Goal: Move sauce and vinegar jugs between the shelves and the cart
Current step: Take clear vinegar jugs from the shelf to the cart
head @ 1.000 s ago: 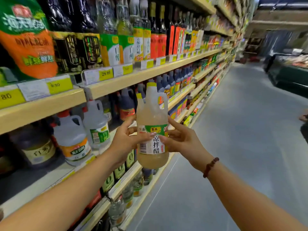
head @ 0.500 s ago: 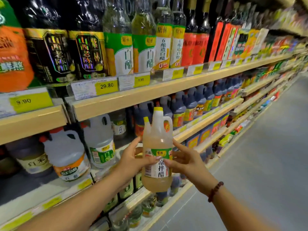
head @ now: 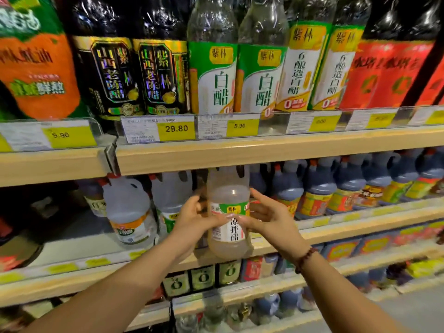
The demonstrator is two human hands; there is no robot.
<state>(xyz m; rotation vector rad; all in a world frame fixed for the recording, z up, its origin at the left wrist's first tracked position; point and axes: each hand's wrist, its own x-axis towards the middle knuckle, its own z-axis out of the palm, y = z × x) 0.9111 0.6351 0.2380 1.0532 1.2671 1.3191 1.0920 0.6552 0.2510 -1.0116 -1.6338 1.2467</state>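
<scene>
Pale jug (head: 228, 227) is upright, below and slightly right of the 29.80 tag (head: 176, 129). Its cap is hidden behind the shelf board (head: 276, 155) that carries the tag. Gripped both sides: left hand (head: 192, 222) wraps round it with the thumb across the label; right hand (head: 269, 219) clasps it, thumb on the label, fingers only half bent. Can't tell if the base is resting. Clear jugs (head: 129, 212) sit below-left of the tag, dark jugs (head: 348, 186) below, well right of it.
</scene>
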